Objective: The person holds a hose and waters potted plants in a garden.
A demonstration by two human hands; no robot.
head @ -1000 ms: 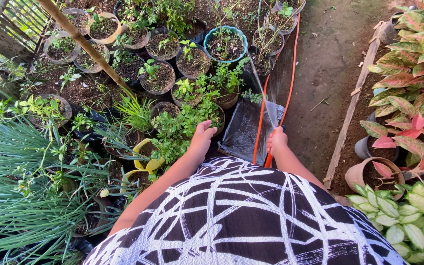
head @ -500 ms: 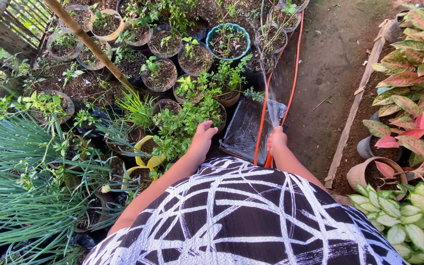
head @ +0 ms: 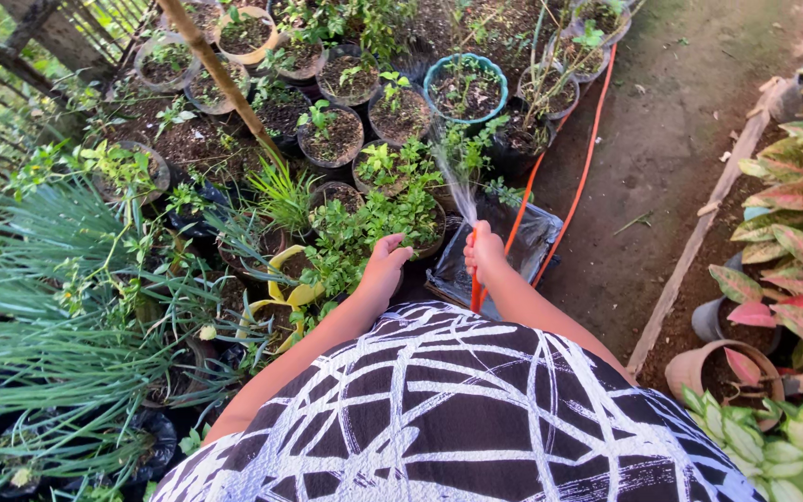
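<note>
Head view: an orange hose [head: 550,181] is gripped in the right hand [head: 483,249], the fingers wrapped tightly round its end, apparently with a digit pressed over the mouth so that the water is fanned into a thin spray [head: 455,181]. The hose end is held tilted up and forward, so the spray is thrown over the nearest pots towards a blue-rimmed pot [head: 465,85] of dark soil. Behind the hand, the hose is looped back along the bare dirt path [head: 671,139], kept to the side where no plants are crushed by it. A black plastic-lined tray [head: 522,246] is seen just under the right hand.

The left hand [head: 385,265] is held free, its fingers loosely curled and slightly apart, clamped on nothing; it hovers just above the leafy green seedlings [head: 374,218], near enough to part them. Round soil-filled pots [head: 331,138] are packed closely together ahead, within reach of one sweep of water. Red-and-green foliage plants [head: 801,242] are kept apart across the path behind a wooden edging board [head: 708,218].
</note>
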